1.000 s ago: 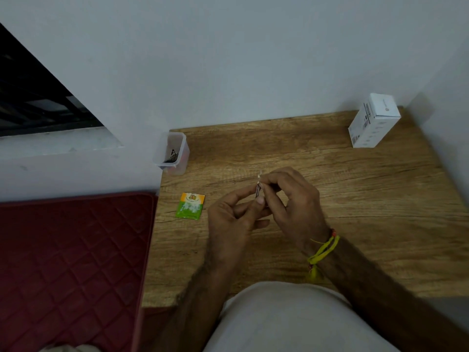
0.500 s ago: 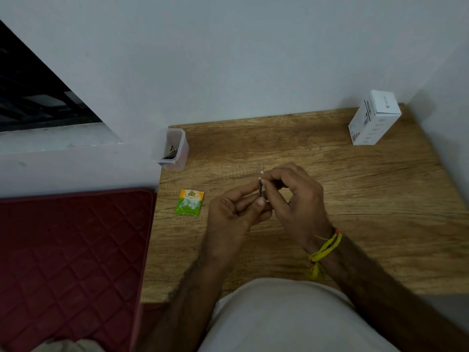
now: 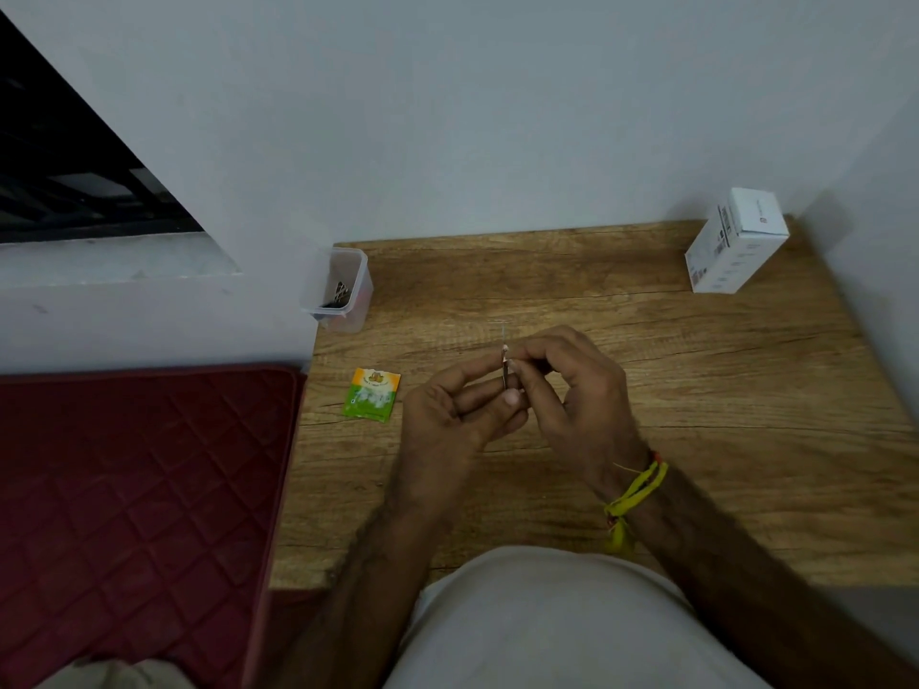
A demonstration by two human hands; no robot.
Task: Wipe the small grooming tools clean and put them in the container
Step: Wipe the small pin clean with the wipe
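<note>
Head view. Against the frames of a second and half a second ago, little has changed: both hands remain together over the middle of the counter (image 3: 721, 390), and the thin grooming tool (image 3: 504, 372) stands near-upright between them as before. The right-hand fingertips sit slightly higher on the shaft than earlier. Judgement: the wiping step is still in hand on this tool, and it has not yet gone to the container.

Left hand (image 3: 447, 415): fingers curled, thumb and forefinger pinching the lower part of the tool.

Right hand (image 3: 572, 385): fingers drawn together, pinching the tool near its upper end, where a small pale spot shows; whether that is a wipe cannot be told.

The container (image 3: 343, 290) stands well apart at the counter's far left corner, open, with dark items already inside. A green sachet (image 3: 372, 394) lies just left of the left hand.
</note>
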